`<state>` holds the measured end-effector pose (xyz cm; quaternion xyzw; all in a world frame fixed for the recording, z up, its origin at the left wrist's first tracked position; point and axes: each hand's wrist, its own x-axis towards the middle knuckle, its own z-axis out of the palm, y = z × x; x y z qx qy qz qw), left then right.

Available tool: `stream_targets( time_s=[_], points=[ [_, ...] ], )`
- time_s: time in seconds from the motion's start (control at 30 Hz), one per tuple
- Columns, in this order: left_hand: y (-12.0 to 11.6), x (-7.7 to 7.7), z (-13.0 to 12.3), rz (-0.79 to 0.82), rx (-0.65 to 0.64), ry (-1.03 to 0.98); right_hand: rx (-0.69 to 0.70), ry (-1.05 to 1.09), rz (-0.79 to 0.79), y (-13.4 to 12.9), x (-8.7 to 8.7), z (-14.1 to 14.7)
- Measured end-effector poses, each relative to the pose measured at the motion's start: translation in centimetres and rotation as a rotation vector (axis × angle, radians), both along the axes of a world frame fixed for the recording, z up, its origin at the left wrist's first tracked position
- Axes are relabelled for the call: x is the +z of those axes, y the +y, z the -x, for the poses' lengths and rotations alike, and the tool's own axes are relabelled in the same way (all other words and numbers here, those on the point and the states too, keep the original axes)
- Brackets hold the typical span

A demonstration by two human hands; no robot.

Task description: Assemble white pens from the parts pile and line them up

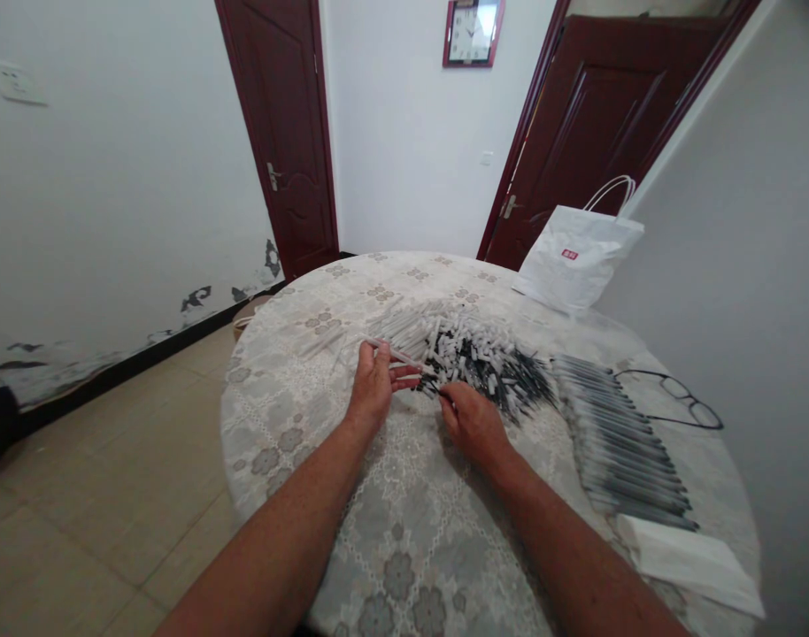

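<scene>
left hand (373,380): pinching slim white tube (400,356) at its 2 o'clock; probably light, stiffish, bit slippery, grab mid-length
right hand (474,420): narrow pinch, something dark, can't tell what
pile (488,358): right hand's 12 o'clock

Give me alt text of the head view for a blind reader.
A person's left hand holds a thin pale tube and the right hand a slim dark piece beside a pile of pale and black parts on a patterned tablecloth. Grey rods in a row and eyeglasses lie to the right, a white bag farther back.
</scene>
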<state>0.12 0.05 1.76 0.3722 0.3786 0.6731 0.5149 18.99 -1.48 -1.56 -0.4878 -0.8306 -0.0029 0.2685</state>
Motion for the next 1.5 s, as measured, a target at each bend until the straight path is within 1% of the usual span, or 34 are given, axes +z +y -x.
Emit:
stream_targets(
  time_s=[0.1,0.2,0.3,0.4,0.47,0.57,0.67,0.8,0.93,1.13,1.23,1.37,1.43,1.5],
  points=[
    [-0.1,-0.1,0.0,-0.008,-0.004,0.089,-0.004,-0.024,-0.005,0.0,0.1,-0.1],
    [-0.3,-0.2,-0.1,0.010,-0.004,0.203,-0.027,-0.054,-0.020,-0.1,0.6,-0.2],
    [-0.6,-0.3,-0.5,0.048,-0.077,0.257,-0.037,-0.083,-0.035,-0.4,1.2,-0.2],
    [-0.7,-0.5,-0.9,0.094,-0.214,0.199,-0.031,-0.071,-0.058,-0.7,1.6,-0.1],
    [-0.7,-0.8,-1.1,0.115,-0.266,0.116,-0.010,-0.023,-0.079,-0.8,1.6,-0.1],
    [-0.6,-1.1,-1.1,0.134,-0.283,0.002,0.051,0.100,-0.103,-0.6,1.6,-0.3],
    [-0.4,-1.2,-0.7,0.137,-0.257,-0.064,0.124,0.220,-0.091,-0.4,1.8,-0.4],
    [-0.3,-1.0,-0.4,0.135,-0.203,-0.122,0.145,0.336,-0.044,-0.4,2.1,-0.6],
    [-0.2,-1.2,-0.3,0.154,-0.205,-0.173,0.117,0.449,0.028,-0.5,2.2,-0.7],
    [0.1,-1.3,0.0,0.195,-0.241,-0.328,0.052,0.787,0.257,-0.8,2.5,-0.6],
    [0.0,-1.3,-0.2,0.213,-0.324,-0.367,0.033,0.839,0.283,-1.1,2.6,-0.4],
    [-0.7,-1.4,-0.9,0.224,-0.528,-0.312,0.068,0.787,0.344,-1.3,2.2,-0.3],
    [-1.0,-1.4,-1.2,0.229,-0.575,-0.288,0.088,0.783,0.389,-1.2,1.9,-0.2],
    [-1.1,-1.5,-1.2,0.233,-0.580,-0.280,0.098,0.791,0.430,-1.1,1.6,-0.2]
  ],
)
